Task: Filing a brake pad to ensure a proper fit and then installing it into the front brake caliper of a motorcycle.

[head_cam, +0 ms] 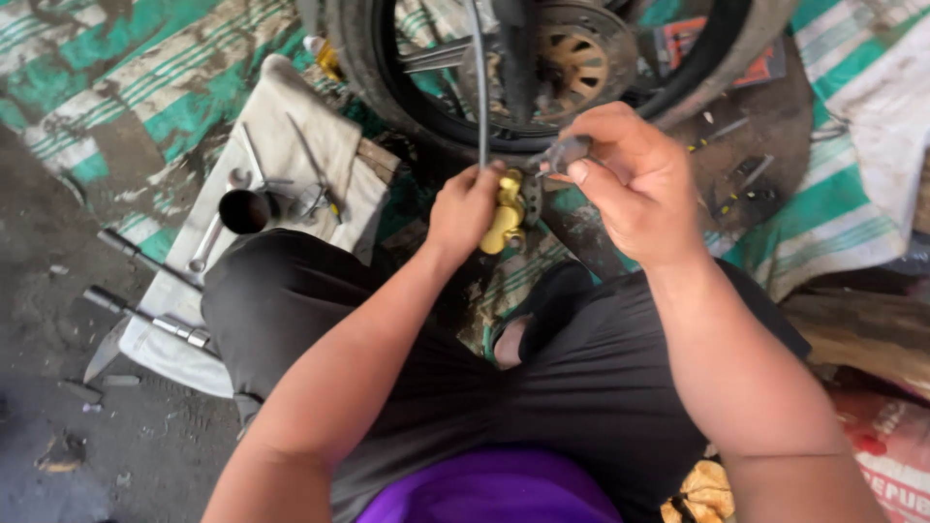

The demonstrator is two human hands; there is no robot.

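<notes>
The left hand (465, 208) fingers clamp a gold caliper (504, 218); the right hand (630, 189) fingers pinch a hose end (562, 153). Beyond them, a wheel (426, 107) stands on striped tarp (194, 87); left, tools lie on cloth (310, 126) over dirty floor (58, 242).

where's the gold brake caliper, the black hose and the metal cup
gold brake caliper (504, 215), head view, on its yellow body
black hose (480, 87), head view, mid-length
metal cup (244, 210), head view, on its dark opening
</notes>
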